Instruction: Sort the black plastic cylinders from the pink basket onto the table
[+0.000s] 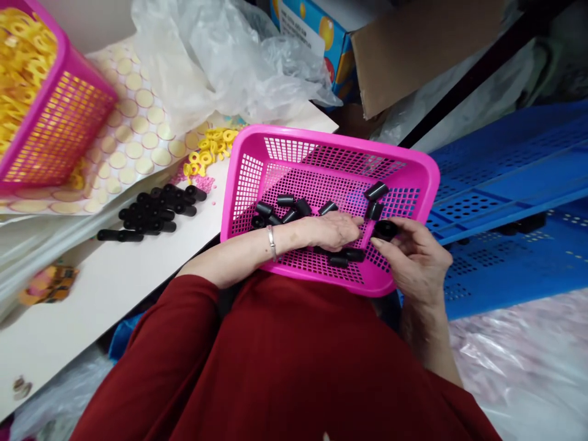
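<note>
A pink mesh basket (257, 153) rests on my lap and holds several short black tubes (294, 205). My left hand (333, 229) lies inside the basket, fingers curled down among the tubes; a thin bracelet sits on its wrist. My right hand (416, 254) is at the basket's right edge and pinches one black tube (384, 229) between thumb and fingers. The two hands nearly touch.
On the white table (105, 288) to the left lie a pile of black tubes (156, 211), yellow rings (211, 150), sticker sheets (133, 135) and a second pink basket (59, 122) full of yellow rings. Blue plastic crates (509, 202) stand right; clear plastic bags (229, 55) lie behind.
</note>
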Tool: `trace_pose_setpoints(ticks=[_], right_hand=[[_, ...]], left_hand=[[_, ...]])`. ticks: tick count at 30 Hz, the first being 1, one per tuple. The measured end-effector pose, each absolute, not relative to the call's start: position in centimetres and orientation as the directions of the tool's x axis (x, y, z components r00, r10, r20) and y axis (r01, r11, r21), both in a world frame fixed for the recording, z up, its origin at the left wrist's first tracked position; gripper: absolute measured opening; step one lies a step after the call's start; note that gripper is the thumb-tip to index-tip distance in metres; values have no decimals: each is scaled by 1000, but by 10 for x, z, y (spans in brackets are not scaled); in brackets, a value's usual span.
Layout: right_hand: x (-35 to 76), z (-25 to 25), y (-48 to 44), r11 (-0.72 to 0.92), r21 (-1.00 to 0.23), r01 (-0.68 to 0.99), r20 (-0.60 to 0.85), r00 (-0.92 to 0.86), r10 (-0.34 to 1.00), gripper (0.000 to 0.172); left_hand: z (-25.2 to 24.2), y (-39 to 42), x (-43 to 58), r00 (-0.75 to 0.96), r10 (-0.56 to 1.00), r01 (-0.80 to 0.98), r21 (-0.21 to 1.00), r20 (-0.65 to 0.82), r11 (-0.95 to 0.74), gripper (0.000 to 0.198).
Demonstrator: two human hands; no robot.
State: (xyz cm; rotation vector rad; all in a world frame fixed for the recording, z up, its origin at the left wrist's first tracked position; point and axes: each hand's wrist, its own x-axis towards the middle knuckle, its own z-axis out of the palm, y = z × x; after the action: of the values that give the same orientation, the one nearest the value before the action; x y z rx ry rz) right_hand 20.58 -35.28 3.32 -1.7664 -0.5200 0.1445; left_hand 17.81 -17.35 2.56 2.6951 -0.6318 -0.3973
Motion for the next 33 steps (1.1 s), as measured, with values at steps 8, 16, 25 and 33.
trace_pose_setpoints(ticks=[8, 16, 25, 33], right_hand=[[202, 33, -353, -164, -934, 316, 235, 892, 385, 36], [192, 49, -344, -299, -782, 547, 392, 804, 447, 31], [192, 55, -336, -334, -695, 636, 412, 733, 541, 26], [193, 48, -339, -246, -792, 560, 379, 765, 521, 25]], left_hand=[[43, -162, 182, 925, -297, -22, 746, -237, -666, 9], [66, -137, 167, 876, -124, 473, 782, -466, 406, 8], [64, -145, 163, 868, -127, 481, 748, -481, 458, 23], [65, -144, 161, 875, -109, 471, 778, -472, 416, 22]])
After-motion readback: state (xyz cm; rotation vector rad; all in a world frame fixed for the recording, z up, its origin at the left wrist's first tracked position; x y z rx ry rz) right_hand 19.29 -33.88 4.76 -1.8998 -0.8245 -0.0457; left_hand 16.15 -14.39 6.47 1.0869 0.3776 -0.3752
